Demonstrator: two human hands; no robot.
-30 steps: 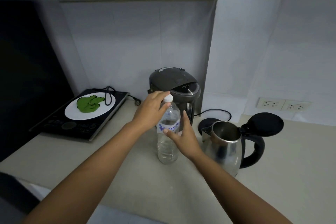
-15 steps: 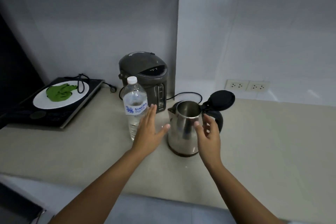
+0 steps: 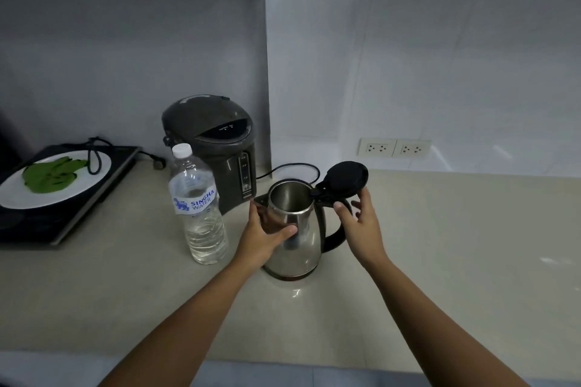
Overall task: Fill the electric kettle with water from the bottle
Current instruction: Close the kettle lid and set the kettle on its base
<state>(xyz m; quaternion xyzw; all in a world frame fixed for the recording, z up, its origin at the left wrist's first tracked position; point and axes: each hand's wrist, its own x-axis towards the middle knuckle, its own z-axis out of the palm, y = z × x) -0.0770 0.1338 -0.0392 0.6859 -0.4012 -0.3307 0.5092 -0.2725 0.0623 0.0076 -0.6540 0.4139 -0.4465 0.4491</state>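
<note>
Centre frame: our left hand (image 3: 264,234) wraps kettle (image 3: 298,239) body, lid (image 3: 344,179) up. Our right hand (image 3: 358,223), fingers spread, holds nothing beside handle. Capped bottle (image 3: 198,207) stands left.

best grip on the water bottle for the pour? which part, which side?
Wrap the fingers around the water bottle at its labelled upper body, coming from its right, kettle-facing side. It stands upright and capped, the dark dispenser crowds it from behind, and the left hand is nearest.
</note>
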